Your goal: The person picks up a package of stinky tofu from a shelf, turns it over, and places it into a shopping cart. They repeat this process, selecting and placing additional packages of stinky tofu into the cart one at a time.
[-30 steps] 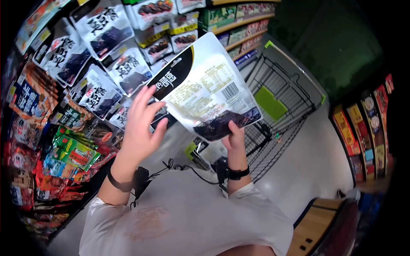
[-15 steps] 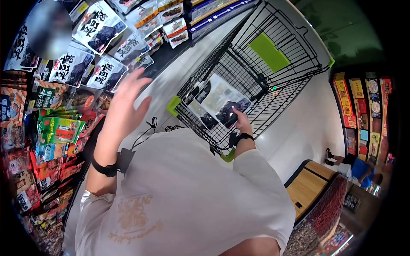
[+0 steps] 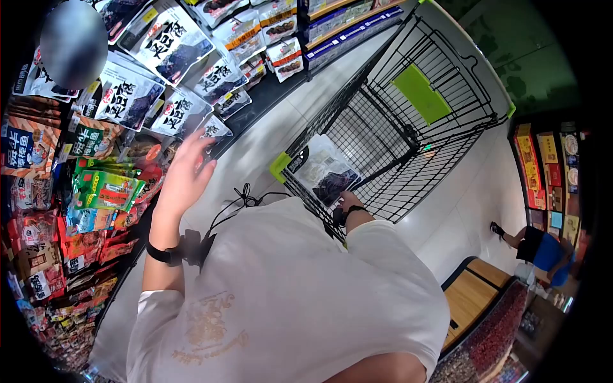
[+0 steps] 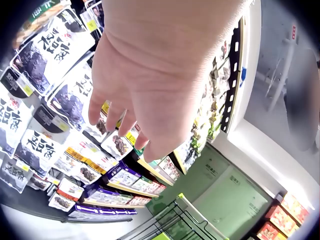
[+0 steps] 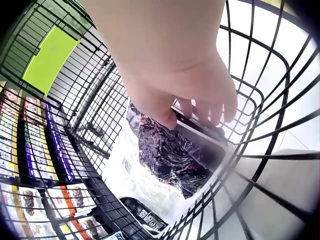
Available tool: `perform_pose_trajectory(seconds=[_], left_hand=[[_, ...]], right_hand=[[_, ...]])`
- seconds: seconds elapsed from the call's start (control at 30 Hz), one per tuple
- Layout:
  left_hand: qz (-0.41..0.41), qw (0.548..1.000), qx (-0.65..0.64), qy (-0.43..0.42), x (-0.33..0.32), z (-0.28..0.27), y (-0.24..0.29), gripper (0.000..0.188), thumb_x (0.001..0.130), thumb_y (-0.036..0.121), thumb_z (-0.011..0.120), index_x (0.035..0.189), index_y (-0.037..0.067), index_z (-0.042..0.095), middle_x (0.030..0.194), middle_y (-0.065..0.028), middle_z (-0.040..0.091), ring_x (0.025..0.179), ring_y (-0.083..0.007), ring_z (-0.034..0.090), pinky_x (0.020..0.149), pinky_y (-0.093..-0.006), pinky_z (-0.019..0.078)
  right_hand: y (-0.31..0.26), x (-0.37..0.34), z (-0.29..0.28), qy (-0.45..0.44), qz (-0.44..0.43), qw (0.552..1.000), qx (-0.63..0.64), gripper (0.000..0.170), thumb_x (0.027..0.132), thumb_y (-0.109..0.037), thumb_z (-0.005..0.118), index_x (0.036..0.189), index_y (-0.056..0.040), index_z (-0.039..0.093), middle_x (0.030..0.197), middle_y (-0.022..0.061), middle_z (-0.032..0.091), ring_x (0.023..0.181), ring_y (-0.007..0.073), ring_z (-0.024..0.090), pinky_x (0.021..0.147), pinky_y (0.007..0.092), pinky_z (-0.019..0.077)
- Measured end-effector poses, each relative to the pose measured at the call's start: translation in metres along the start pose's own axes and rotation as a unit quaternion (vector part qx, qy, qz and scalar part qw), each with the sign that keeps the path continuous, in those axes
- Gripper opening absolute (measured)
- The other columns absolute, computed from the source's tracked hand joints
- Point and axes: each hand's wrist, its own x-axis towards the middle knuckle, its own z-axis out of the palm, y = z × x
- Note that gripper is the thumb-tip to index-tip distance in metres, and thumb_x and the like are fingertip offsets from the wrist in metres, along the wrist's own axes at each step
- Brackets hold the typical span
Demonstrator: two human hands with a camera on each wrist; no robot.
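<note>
Fingers (image 5: 215, 113) of the right hand (image 3: 350, 203) are pinching a white-and-black plastic pouch (image 3: 323, 167) inside the green-panelled black wire cart (image 3: 421, 94), seemingly placing it, release needing a loosened grip, while the left hand (image 3: 184, 173) is hovering loose-fingered.

In the head view, a round grey blur (image 3: 74, 45) at upper left hides part of the white-and-black plastic packets (image 3: 131, 94), and the pale print on the white-and-dark plastic pouch (image 3: 322, 167) is unreadably small, while the bare right hand (image 5: 182, 92) covers part of that pouch in the right wrist view.
</note>
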Motion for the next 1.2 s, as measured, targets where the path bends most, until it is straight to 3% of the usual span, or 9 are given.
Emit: perform_pose_trajectory(seconds=[0.17,0.23,0.27,0.3,0.5,0.67,0.7,0.83,1.2], left_hand=[[-0.026,0.99,0.02,0.14,-0.006,-0.04,-0.07,0.039,0.08,0.01,0.061,0.117,0.003,0.051,0.124,-0.0197,0.05,0.115,-0.0328,0.049,0.096,-0.0352,0.0384],[-0.109,0.974,-0.032,0.198,-0.008,-0.063,-0.105,0.04,0.081,0.013,0.061,0.117,0.003,0.05,0.122,-0.0193,0.051,0.116,-0.0316,0.049,0.095,-0.0343,0.0388],[-0.127,0.961,-0.069,0.236,-0.005,-0.074,-0.126,0.04,0.081,0.014,0.062,0.117,0.002,0.05,0.121,-0.0184,0.052,0.114,-0.0298,0.05,0.095,-0.0337,0.0395],[-0.142,0.947,-0.114,0.265,-0.004,-0.084,-0.145,0.04,0.081,0.015,0.062,0.117,0.002,0.05,0.119,-0.0175,0.054,0.113,-0.0279,0.051,0.094,-0.0332,0.0402],[-0.134,0.855,-0.211,0.455,0.028,-0.153,-0.24,0.043,0.085,0.015,0.059,0.122,-0.002,0.045,0.113,-0.0157,0.057,0.098,-0.0195,0.057,0.087,-0.0299,0.0449],[-0.05,0.791,-0.138,0.594,0.072,-0.224,-0.292,0.032,0.083,0.013,0.062,0.111,0.0,0.054,0.097,-0.0097,0.06,0.089,-0.0165,0.056,0.083,-0.0286,0.045],[-0.042,0.772,-0.125,0.622,0.083,-0.236,-0.306,0.03,0.083,0.015,0.062,0.108,-0.001,0.056,0.099,-0.0104,0.06,0.09,-0.0175,0.056,0.083,-0.0299,0.0447],[-0.095,0.792,-0.235,0.556,0.12,-0.263,-0.327,0.058,0.079,0.028,0.071,0.118,-0.007,0.045,0.103,-0.0177,0.062,0.091,-0.0189,0.058,0.082,-0.0301,0.0453],[-0.074,0.88,-0.192,0.429,0.151,-0.282,-0.329,0.043,0.087,0.033,0.059,0.102,-0.007,0.058,0.097,-0.0131,0.063,0.083,-0.02,0.058,0.077,-0.0323,0.0446]], right_hand=[[0.008,0.039,-0.027,-0.053,-0.204,0.963,-0.169,0.035,0.084,-0.035,0.053,0.111,-0.0122,0.055,0.103,0.0038,0.055,0.096,0.0176,0.049,0.083,0.0337,0.0376],[-0.039,-0.068,0.022,0.017,-0.09,0.996,0.019,0.026,0.083,-0.031,0.053,0.103,-0.0151,0.058,0.09,0.0031,0.059,0.086,0.0159,0.053,0.073,0.0337,0.041],[-0.035,-0.036,0.002,-0.049,-0.332,0.895,-0.295,0.019,0.083,-0.03,0.054,0.093,-0.015,0.059,0.073,0.001,0.052,0.067,0.016,0.05,0.059,0.0317,0.0402],[-0.045,-0.033,0.003,-0.068,-0.127,0.988,0.062,0.015,0.082,-0.028,0.053,0.085,-0.0138,0.057,0.063,-0.0007,0.042,0.055,0.0151,0.041,0.049,0.0285,0.0334],[-0.077,-0.094,0.021,0.098,-0.202,0.97,0.095,0.043,0.085,-0.029,0.049,0.12,-0.004,0.048,0.115,0.0094,0.054,0.102,0.0237,0.051,0.082,0.0432,0.0369],[-0.074,-0.139,0.042,0.079,-0.313,0.935,0.149,0.038,0.085,-0.028,0.052,0.117,-0.0067,0.049,0.116,0.0069,0.054,0.106,0.0208,0.051,0.08,0.0355,0.0383],[-0.064,-0.019,-0.008,0.077,-0.508,0.854,-0.085,0.033,0.084,-0.025,0.056,0.114,-0.0114,0.053,0.102,0.0046,0.059,0.095,0.0177,0.055,0.073,0.0325,0.0401],[-0.082,-0.12,0.036,0.173,-0.488,0.852,0.082,0.012,0.088,-0.017,0.054,0.091,-0.0068,0.06,0.062,-0.0021,0.049,0.049,0.0076,0.043,0.043,0.021,0.0309],[-0.06,-0.204,0.067,0.223,-0.504,0.829,0.087,0.019,0.085,-0.019,0.058,0.09,-0.0015,0.063,0.066,0.0006,0.057,0.057,0.0093,0.05,0.052,0.0238,0.0383]])
